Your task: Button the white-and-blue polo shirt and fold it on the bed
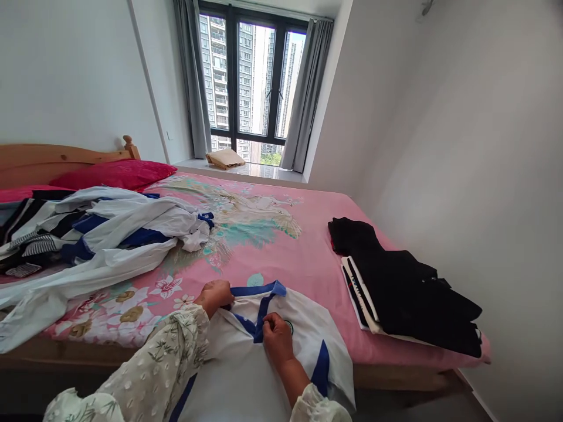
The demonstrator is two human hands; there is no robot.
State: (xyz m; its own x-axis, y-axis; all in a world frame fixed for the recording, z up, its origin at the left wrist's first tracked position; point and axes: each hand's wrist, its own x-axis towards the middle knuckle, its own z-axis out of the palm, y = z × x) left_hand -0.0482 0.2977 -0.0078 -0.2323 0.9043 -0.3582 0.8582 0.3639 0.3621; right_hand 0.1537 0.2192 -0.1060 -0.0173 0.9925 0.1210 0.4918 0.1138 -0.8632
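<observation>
At the bed's near edge a soft white shirt (246, 363) lies flat, its long axis running straight away from the person, with the blue collar (259, 289) at the far end, right under both hands. The left hand (215, 296) is curled shut on the collar's left side, while the right hand (276, 335) - nearer the body - pinches the blue placket between closed fingers. Beyond, on the pink flowered bed (308, 258), a loose heap of white-and-blue clothes (109, 234) sprawls to the left and a folded black stack (404, 287) sits to the right.

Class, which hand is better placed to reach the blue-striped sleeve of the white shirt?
Probably the right hand: it rests on the white shirt beside the blue-striped sleeve; the left hand grips the collar farther away.
</observation>
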